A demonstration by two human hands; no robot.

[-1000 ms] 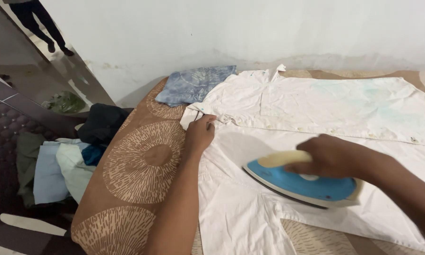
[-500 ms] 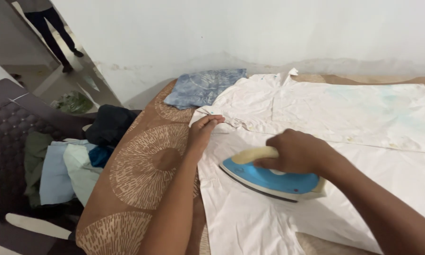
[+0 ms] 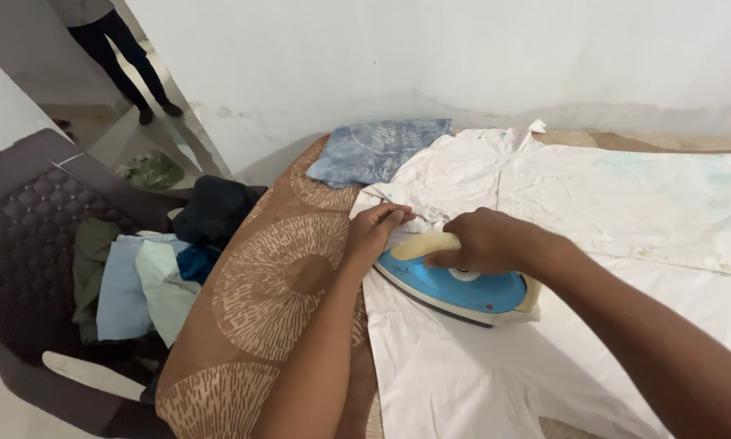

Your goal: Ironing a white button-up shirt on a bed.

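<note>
Ironing is judged partly done: the iron (image 3: pixel 455 289) is gripped by the right hand (image 3: pixel 483 240) on the shirt (image 3: pixel 463 382), whose left edge is pinned by the left hand (image 3: pixel 373 230), fingers flat, while creases are left farther right.

Both forearms are showing bare from the bottom edge of the view up to the wrists, with no sleeve, watch, band or glove on either. The left hand (image 3: pixel 371 233) is showing no ring on the fingers in view, with short nails. The right hand (image 3: pixel 483 241) is likewise showing bare knuckles and wearing nothing.
</note>
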